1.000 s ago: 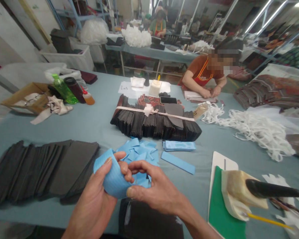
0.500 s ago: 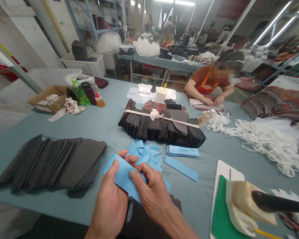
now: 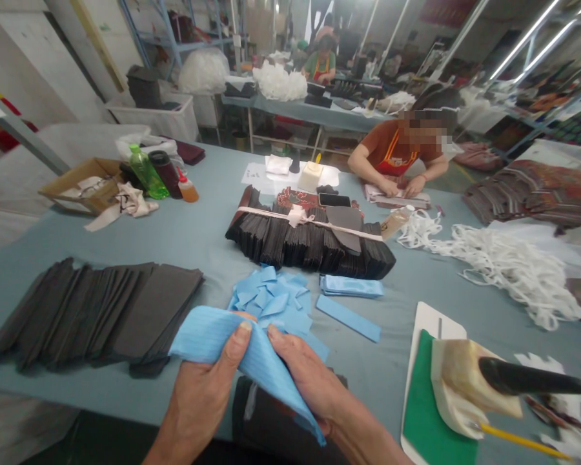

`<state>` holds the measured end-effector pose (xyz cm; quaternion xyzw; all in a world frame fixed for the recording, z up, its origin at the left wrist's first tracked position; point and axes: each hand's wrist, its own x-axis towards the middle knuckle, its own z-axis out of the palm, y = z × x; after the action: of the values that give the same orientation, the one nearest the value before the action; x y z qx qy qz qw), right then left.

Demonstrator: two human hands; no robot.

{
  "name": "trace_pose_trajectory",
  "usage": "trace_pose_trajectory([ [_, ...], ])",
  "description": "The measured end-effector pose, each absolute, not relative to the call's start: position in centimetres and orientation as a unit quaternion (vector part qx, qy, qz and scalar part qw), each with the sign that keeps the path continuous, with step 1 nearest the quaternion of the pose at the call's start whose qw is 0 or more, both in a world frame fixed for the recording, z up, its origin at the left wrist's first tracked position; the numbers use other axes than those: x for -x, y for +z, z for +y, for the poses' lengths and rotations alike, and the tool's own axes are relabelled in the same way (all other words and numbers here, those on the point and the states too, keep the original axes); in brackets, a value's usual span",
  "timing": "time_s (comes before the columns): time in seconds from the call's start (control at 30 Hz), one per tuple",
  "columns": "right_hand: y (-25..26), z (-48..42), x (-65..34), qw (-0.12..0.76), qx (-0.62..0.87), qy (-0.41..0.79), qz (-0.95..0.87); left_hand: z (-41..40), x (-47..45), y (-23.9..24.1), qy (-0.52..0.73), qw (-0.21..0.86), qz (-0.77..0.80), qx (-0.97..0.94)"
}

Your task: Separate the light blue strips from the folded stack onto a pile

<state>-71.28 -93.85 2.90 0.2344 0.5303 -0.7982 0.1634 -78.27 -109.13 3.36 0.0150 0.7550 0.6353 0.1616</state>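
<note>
Stretched between my two hands is a blue ribbed fabric strip [image 3: 208,332], bent over at its middle. My left hand [image 3: 208,381] pinches it with the thumb on top. Close beside it, my right hand [image 3: 305,374] grips the same strip, whose other end hangs down toward me. Beyond my fingers lies a loose pile of blue pieces [image 3: 271,297]. To its right are a folded blue stack [image 3: 351,286] and a single flat blue strip [image 3: 348,318]. Dark grey panels [image 3: 290,420] sit below my hands, partly covered by them.
Fanned dark grey panels [image 3: 97,316] lie at left, and a tied black bundle [image 3: 310,239] stands ahead. A tool with a black handle [image 3: 527,376] rests on a green board [image 3: 428,394] at right. White cord [image 3: 513,265] is heaped behind it. A co-worker [image 3: 399,155] works across the table.
The blue strip has been opened out and bent at the middle, one end now reaching left and the other down right. My thumbs have come together, and the view has shifted slightly.
</note>
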Motion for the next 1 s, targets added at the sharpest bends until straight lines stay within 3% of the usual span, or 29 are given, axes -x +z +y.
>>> trace_pose_trajectory([
  [0.13,3.4,-93.3,70.9,0.065,-0.234,-0.72,0.651,-108.4,78.2,3.7,0.618,0.121,0.777,0.007],
  [0.27,3.8,-93.4,71.2,0.054,-0.167,-0.667,0.724,-107.8,78.3,3.8,0.635,0.157,0.756,0.012],
  [0.5,3.3,-94.3,71.2,-0.028,-0.181,-0.623,0.761,-106.7,78.4,4.3,0.676,0.206,0.701,0.095],
  [0.67,3.6,-93.5,71.6,0.106,-0.192,-0.83,0.513,-106.1,77.7,5.9,0.728,0.228,0.635,0.122],
  [0.8,3.6,-93.0,72.0,0.192,-0.178,-0.877,0.402,-106.2,77.3,5.6,0.754,0.232,0.605,0.11],
  [0.9,3.7,-92.8,72.0,0.184,-0.184,-0.87,0.419,-106.4,77.8,4.5,0.695,0.184,0.691,0.08],
  [1.0,3.9,-92.8,71.7,0.104,-0.182,-0.798,0.565,-106.4,78.3,3.6,0.627,0.128,0.767,0.043],
])
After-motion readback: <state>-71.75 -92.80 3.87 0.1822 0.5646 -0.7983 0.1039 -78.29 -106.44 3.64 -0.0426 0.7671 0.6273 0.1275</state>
